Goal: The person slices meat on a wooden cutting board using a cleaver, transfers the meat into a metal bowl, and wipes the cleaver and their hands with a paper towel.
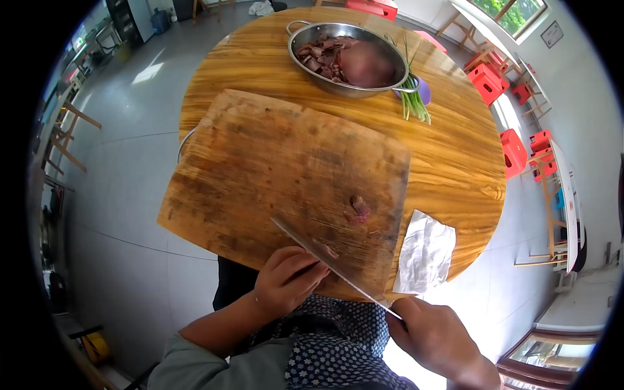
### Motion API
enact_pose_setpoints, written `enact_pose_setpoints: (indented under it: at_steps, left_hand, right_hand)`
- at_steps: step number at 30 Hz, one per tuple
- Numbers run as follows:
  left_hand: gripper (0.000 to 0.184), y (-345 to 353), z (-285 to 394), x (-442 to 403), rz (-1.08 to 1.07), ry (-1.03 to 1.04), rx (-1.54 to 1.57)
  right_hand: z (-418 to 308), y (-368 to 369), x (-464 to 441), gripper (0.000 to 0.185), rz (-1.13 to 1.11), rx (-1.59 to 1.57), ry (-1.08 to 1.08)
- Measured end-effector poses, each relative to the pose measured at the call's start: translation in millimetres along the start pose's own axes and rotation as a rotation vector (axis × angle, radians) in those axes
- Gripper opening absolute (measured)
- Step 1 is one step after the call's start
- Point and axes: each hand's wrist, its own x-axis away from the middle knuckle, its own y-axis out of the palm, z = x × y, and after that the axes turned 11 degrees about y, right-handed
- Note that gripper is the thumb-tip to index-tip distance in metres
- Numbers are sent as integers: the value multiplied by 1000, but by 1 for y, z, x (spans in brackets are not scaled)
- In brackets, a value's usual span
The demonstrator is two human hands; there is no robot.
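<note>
My right hand (432,331) is wrapped around the handle of a kitchen knife (344,276). The long blade slants up and left over the near part of a worn wooden cutting board (273,156). Close against the blade's near side is my left hand (286,279), its fingers bent and pressed together; whatever they pinch is hidden by the fingers and blade. A small bit of meat (330,251) shows on the blade's far side. Farther right on the board lies another dark red meat scrap (359,209).
A metal basin (348,91) at the table's far side holds cut meat (322,57) and a larger pink lump (367,64). Green onions (415,104) lie beside it on a purple thing. A white cloth or paper (426,250) rests right of the board. Red stools (487,84) stand beyond.
</note>
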Motion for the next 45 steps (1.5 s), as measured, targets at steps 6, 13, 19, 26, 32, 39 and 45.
enact_pose_setpoints:
  at_steps: [6, 13, 19, 26, 32, 39, 45]
  left_hand:
    - [25, 4, -3, 6, -14, 11, -21]
    - [25, 6, -3, 7, -19, 17, -29]
    - [23, 7, -4, 8, -62, -2, -20]
    - [18, 4, -6, -1, -58, -71, 143]
    - [22, 2, -4, 3, -99, -31, 15]
    - [24, 1, -4, -2, -59, -65, 72]
    - [24, 1, -7, -5, -89, -42, 15]
  right_hand:
    - [-2, 3, 1, 16, -4, 53, -29]
    - [0, 4, -3, 17, -34, 58, -26]
    - [-1, 0, 6, 13, -114, 16, 71]
    - [1, -11, 15, 10, -200, 20, 176]
    - [-5, -13, -26, 13, -244, -13, 95]
    - [-2, -14, -16, 11, -251, -19, 128]
    - [7, -18, -20, 9, -270, -23, 128]
